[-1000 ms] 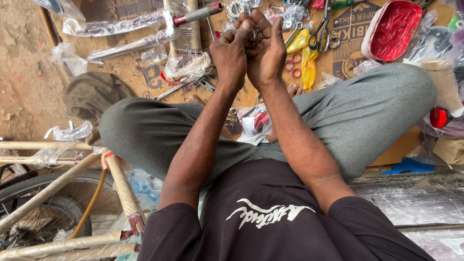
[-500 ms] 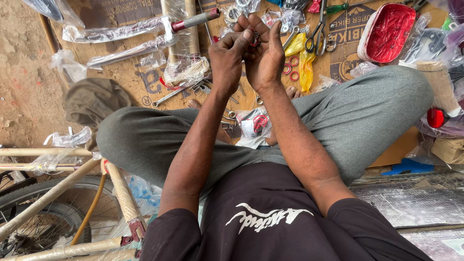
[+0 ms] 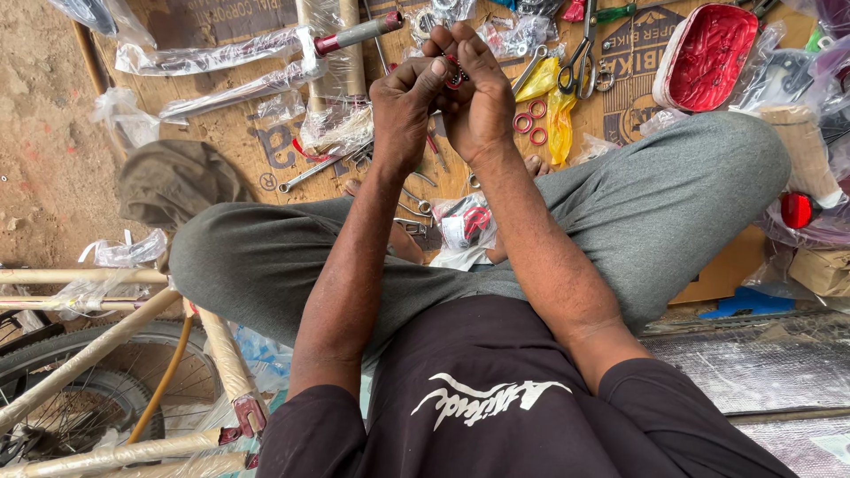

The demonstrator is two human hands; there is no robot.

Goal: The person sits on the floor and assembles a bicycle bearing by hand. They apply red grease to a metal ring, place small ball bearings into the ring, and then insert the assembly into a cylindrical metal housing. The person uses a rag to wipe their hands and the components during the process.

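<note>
Left hand [image 3: 403, 97]: pinching small red part [image 3: 454, 73].
Right hand [image 3: 478, 93]: closed on same part.
Progress: fitting unfinished; red washers [image 3: 529, 122] loose, far right on cardboard.

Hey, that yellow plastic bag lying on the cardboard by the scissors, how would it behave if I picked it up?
The yellow plastic bag looks crumpled and thin, so it would probably flop and sag. It seems nearly empty, so it is likely very light. Its glossy film may slide between fingers.
</note>
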